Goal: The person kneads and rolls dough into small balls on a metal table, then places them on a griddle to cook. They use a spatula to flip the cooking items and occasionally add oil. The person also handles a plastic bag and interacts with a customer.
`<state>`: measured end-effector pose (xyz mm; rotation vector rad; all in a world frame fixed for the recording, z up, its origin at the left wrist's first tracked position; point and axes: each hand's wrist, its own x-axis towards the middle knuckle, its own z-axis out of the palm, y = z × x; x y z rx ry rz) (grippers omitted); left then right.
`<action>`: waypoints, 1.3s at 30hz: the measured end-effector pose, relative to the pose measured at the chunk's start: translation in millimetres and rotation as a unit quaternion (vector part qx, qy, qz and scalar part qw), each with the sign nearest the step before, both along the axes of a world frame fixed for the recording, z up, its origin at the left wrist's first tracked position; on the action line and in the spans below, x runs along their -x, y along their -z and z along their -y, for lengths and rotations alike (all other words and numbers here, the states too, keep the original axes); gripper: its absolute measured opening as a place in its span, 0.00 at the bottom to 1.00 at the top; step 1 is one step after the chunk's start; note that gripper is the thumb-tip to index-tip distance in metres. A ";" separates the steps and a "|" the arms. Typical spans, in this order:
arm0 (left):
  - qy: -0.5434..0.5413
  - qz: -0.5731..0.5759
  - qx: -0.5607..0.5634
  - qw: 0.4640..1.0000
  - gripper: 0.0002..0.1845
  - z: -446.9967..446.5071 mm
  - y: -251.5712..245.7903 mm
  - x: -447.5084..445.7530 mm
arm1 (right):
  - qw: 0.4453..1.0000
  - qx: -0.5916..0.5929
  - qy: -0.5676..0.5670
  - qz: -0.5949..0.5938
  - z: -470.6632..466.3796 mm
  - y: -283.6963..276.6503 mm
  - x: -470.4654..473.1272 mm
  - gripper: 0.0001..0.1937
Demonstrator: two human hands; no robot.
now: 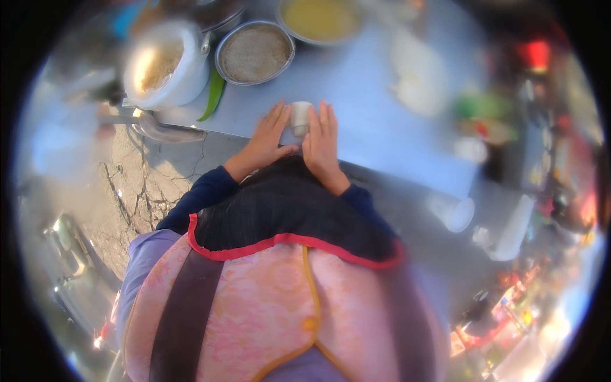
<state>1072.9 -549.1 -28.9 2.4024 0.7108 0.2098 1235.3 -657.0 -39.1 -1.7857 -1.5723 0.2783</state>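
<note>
My left hand (267,138) and my right hand (322,143) lie at the near edge of a smooth table (353,105), palms facing inward. Between their fingers stands a small, pale, rounded piece (300,116), which looks like dough; its lower end is narrower. Fingers of both hands are at its sides, the left ones close by or touching, the right ones against it. My left thumb points towards my right hand. A long green chili pepper (213,95) lies left of my hands, beside a round metal pan (255,53) with a brownish, floury-looking surface.
A white pot or tub (167,67) with pale contents stands at the table's left. A bowl of yellow contents (320,19) is at the back. On the right lies a blurred whitish mass (420,71). A white cup-like container (456,215) is beyond the table's right edge.
</note>
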 end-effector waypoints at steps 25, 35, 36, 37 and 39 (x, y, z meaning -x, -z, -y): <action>-0.086 0.093 0.458 0.880 0.11 -47.7 -88.4 -70.4 | 0.929 -0.056 -0.061 -0.361 -85.5 48.1 29.1 0.18; 0.225 0.147 -0.076 0.960 0.31 -23.1 -38.6 -306.0 | 0.794 -0.121 -0.063 -0.592 -43.7 25.9 30.8 0.31; 0.262 0.110 -0.115 0.952 0.32 -24.7 -27.4 -316.4 | 0.878 -0.100 -0.057 -0.464 -38.3 24.1 27.8 0.32; 0.298 0.042 -0.145 0.942 0.33 -29.5 -21.1 -321.7 | 0.938 -0.045 -0.026 -0.344 -36.0 22.6 26.3 0.32; 0.341 -0.053 -0.125 0.930 0.34 -41.1 -23.4 -302.6 | 0.935 -0.066 -0.022 -0.347 -32.5 20.5 19.6 0.32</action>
